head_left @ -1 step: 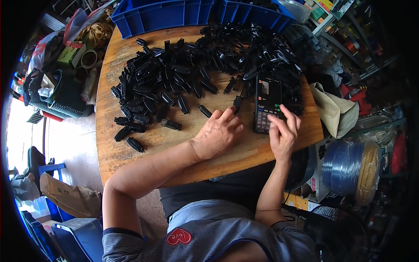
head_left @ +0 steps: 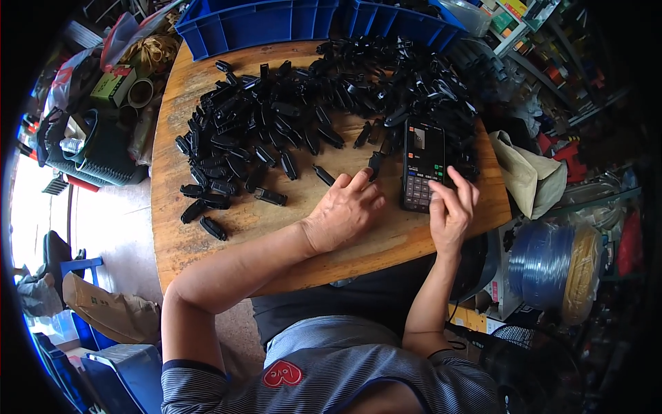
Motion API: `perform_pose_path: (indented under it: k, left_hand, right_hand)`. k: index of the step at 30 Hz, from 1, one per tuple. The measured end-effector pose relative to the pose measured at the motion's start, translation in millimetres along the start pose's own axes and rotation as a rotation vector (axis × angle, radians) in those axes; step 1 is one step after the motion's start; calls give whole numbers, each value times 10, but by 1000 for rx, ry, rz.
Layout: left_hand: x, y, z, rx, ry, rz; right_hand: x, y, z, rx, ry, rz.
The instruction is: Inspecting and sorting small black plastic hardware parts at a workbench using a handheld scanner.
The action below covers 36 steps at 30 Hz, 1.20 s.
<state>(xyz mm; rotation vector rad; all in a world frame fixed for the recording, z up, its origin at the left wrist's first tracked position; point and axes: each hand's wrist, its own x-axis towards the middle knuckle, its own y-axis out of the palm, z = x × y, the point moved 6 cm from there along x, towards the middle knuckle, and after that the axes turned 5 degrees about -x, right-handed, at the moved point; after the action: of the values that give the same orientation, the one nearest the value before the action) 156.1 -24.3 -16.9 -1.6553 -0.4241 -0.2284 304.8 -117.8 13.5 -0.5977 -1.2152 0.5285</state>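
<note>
Watching remotely, I've got the right hand (head_left: 454, 212) loose, apart from the left hand (head_left: 345, 211), phone (head_left: 425, 146) between. Can't tell if the left grips anything. Typing's probably unfinished; black parts (head_left: 285, 109) lie heaped beyond.

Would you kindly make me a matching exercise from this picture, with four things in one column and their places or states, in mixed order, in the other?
Things:
1. phone
2. left hand
3. heart patch
4. blue bins

Places or states:
A. on the front of the striped shirt
B. by the far edge of the table
C. lit and facing up
D. fingers partly bent, left of the phone

Right pairs: 1-C, 2-D, 3-A, 4-B
</note>
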Motion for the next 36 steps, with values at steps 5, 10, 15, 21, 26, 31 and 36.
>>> perform_pose_path:
  k: [5,10,15,21,26,31,36]
  left_hand:
    - [-10,18,10,29,8,-15]
    - [3,26,10,3,-5,7]
    - [-7,-5,7,13,2,-6]
    - [6,3,1,-2,4,-14]
    - [-5,-3,-6,19,11,-16]
    - [9,28,5,4,12,-10]
    - [-9,7,12,-8,8,-14]
  right_hand:
    - [-2,-1,-59,-37,19,32]
    - [11,36,49,-8,-55,71]
    - [72,59,82,70,-34,45]
    - [98,209,144,16,-19,159]
    - [88,62,80,-24,11,14]
    - [31,52,-169,-53,152,-5]
    - [1,102,-205,-127,135,-17]
